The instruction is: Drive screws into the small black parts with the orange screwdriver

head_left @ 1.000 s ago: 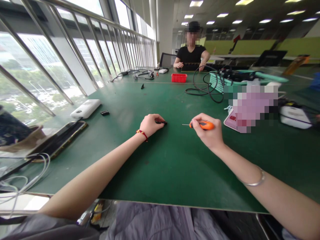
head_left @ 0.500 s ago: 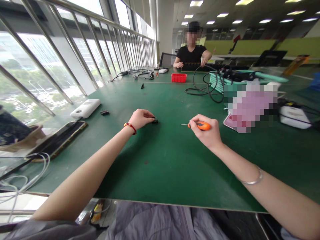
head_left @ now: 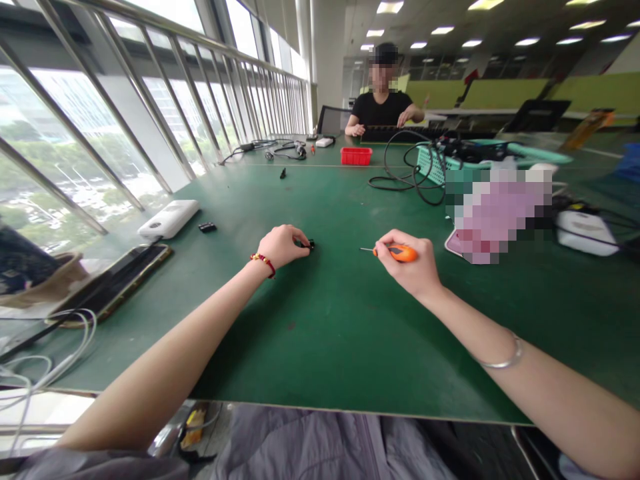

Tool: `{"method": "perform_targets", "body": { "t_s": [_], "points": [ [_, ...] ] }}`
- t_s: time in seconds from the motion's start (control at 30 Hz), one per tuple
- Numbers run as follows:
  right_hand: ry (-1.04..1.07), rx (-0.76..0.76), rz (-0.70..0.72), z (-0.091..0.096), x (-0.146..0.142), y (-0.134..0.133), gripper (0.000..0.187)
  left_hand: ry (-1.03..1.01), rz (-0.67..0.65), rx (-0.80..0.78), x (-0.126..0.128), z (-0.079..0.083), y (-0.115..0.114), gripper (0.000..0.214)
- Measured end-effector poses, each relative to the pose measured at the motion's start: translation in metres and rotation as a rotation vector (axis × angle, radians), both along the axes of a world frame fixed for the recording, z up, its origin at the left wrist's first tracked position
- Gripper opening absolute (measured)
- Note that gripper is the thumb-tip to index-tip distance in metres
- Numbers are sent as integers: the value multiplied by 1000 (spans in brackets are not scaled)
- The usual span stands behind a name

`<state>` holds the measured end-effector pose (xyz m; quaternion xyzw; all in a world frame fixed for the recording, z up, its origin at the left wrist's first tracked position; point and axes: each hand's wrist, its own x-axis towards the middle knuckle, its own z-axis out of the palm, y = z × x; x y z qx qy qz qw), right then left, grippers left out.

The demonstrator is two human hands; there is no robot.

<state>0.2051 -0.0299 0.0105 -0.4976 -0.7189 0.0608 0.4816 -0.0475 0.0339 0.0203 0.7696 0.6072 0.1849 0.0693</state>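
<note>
Screwdriver [head_left: 404, 253], orange handle with dark grey inlay, thin metal shaft pointing left; gripped pen-fashion by the right hand [head_left: 416, 265] over the table's middle. Small black part [head_left: 312, 245], largely hidden; pinched between thumb and fingers of the left hand [head_left: 283, 245], wrist extended forward, opposite the shaft's tip. Green tabletop [head_left: 330, 347], smooth, lightly marked. Beyond: red plastic bin [head_left: 356, 157], teal basket [head_left: 431, 168], seated person [head_left: 383, 110] in black, yellow-green partitions [head_left: 510, 95].
</note>
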Motion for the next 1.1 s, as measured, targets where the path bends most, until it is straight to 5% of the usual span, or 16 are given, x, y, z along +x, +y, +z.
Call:
{"method": "perform_targets", "body": {
  "t_s": [0.33, 0.67, 1.1],
  "points": [
    [-30, 1, -2, 0, -2, -1, 21, -47, -51, 36, 1, -6, 1, 21],
    [-238, -71, 129, -12, -1, 10, 11, -311, -494, 66, 44, -23, -16, 9],
    [-363, -69, 136, -14, -5, 7, 10, -314, -466, 237, 55, -21, -31, 5]
  ]
}}
